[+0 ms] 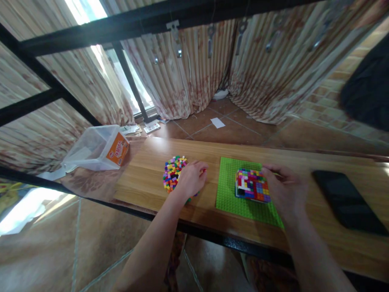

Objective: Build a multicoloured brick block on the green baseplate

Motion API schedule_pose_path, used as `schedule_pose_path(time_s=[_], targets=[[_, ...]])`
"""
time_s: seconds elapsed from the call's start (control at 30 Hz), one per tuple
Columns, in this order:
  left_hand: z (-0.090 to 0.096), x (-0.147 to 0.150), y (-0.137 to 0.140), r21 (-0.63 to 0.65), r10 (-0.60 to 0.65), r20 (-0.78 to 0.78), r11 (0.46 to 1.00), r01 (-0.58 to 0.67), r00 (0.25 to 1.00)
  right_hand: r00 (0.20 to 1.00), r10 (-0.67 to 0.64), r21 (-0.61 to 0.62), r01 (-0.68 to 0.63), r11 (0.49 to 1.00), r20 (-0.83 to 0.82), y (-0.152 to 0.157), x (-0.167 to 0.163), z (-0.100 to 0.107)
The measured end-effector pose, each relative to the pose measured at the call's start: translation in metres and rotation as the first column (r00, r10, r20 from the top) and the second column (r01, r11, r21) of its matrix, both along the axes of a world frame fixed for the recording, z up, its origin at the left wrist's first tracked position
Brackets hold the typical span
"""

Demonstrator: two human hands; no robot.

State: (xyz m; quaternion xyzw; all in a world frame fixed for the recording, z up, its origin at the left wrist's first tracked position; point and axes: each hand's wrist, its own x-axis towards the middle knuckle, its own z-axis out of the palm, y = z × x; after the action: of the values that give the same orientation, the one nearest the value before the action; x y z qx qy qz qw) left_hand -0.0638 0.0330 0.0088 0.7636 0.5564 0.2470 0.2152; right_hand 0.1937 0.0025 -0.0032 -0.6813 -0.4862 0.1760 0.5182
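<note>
A multicoloured block built of toy bricks (pixel 252 185) stands on a green studded baseplate (pixel 226 198). My right hand (pixel 285 190) is at the block's right side, fingertips pinched close to its far right corner; a bit of yellow shows between the fingers, too small to name. To the left lies a pile of loose toy bricks (pixel 174 170) in many colours. Over the pile's right edge is my left hand (pixel 192 178), its fingers closed together with a small red toy brick (pixel 204 170) showing at the tips. Part of the pile is hidden beneath this hand.
All this rests on a narrow wooden table (pixel 142 174). A black phone (pixel 349 200) lies at the right. Beyond the left end is a clear plastic box (pixel 94 148) with an orange label. A black metal frame (pixel 127 30) and curtains (pixel 188 73) stand behind.
</note>
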Motion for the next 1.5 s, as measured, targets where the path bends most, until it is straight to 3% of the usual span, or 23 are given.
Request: schedule_pose_path(time_s=[0.1, 0.17, 0.23, 0.3, 0.37, 0.5, 0.6, 0.67, 0.73, 0.8, 0.83, 0.9, 1.1, 1.33, 1.5], targets=[[-0.002, 0.010, -0.002, -0.127, -0.028, 0.396, 0.988, 0.085, 0.918, 0.990, 0.120, 0.131, -0.128, 0.983, 0.068, -0.006, -0.011, 0.008], [-0.002, 0.019, -0.005, -0.233, -0.011, 0.645, 0.949, 0.211, 0.764, 0.951, 0.291, 0.142, -0.304, 0.942, 0.105, -0.010, -0.021, 0.013], [0.000, 0.027, -0.008, -0.304, 0.045, 0.791, 0.895, 0.328, 0.610, 0.899, 0.419, 0.134, -0.435, 0.890, 0.130, -0.013, -0.028, 0.019], [0.004, 0.034, -0.011, -0.348, 0.105, 0.849, 0.848, 0.400, 0.518, 0.850, 0.509, 0.117, -0.523, 0.844, 0.136, -0.016, -0.033, 0.023], [0.007, 0.040, -0.013, -0.383, 0.146, 0.865, 0.809, 0.446, 0.479, 0.815, 0.566, 0.094, -0.578, 0.811, 0.124, -0.018, -0.034, 0.026], [0.010, 0.051, -0.016, -0.414, 0.178, 0.873, 0.762, 0.498, 0.454, 0.814, 0.574, 0.066, -0.580, 0.812, 0.091, -0.021, -0.030, 0.028], [0.009, 0.056, -0.015, -0.417, 0.161, 0.864, 0.760, 0.499, 0.477, 0.826, 0.559, 0.055, -0.563, 0.825, 0.069, -0.021, -0.021, 0.027], [0.006, 0.054, -0.011, -0.423, 0.134, 0.829, 0.786, 0.451, 0.543, 0.848, 0.525, 0.057, -0.529, 0.847, 0.074, -0.019, -0.011, 0.025], [0.002, 0.045, -0.005, -0.402, 0.098, 0.743, 0.857, 0.324, 0.662, 0.888, 0.449, 0.077, -0.457, 0.886, 0.103, -0.015, 0.004, 0.022], [-0.002, 0.032, 0.003, -0.295, 0.084, 0.577, 0.949, 0.112, 0.813, 0.919, 0.367, 0.089, -0.381, 0.920, 0.145, -0.012, 0.018, 0.017], [-0.004, 0.025, 0.007, -0.217, 0.104, 0.457, 0.976, -0.002, 0.884, 0.925, 0.340, 0.080, -0.357, 0.931, 0.167, -0.011, 0.025, 0.015], [-0.005, 0.011, 0.014, -0.134, 0.121, 0.244, 0.987, -0.090, 0.962, 0.926, 0.319, 0.052, -0.335, 0.941, 0.202, -0.009, 0.033, 0.011], [0.002, -0.005, 0.011, -0.113, -0.003, -0.084, 0.994, -0.006, 0.997, 0.895, 0.370, -0.040, -0.372, 0.927, 0.249, -0.006, 0.027, 0.004], [0.006, -0.002, 0.004, -0.141, -0.109, -0.177, 0.986, 0.085, 0.978, 0.919, 0.327, -0.052, -0.324, 0.945, 0.218, -0.001, 0.021, 0.002], [0.007, -0.001, 0.004, -0.149, -0.101, -0.203, 0.986, 0.071, 0.974, 0.961, 0.278, -0.065, -0.277, 0.959, 0.009, 0.002, 0.019, -0.003]])
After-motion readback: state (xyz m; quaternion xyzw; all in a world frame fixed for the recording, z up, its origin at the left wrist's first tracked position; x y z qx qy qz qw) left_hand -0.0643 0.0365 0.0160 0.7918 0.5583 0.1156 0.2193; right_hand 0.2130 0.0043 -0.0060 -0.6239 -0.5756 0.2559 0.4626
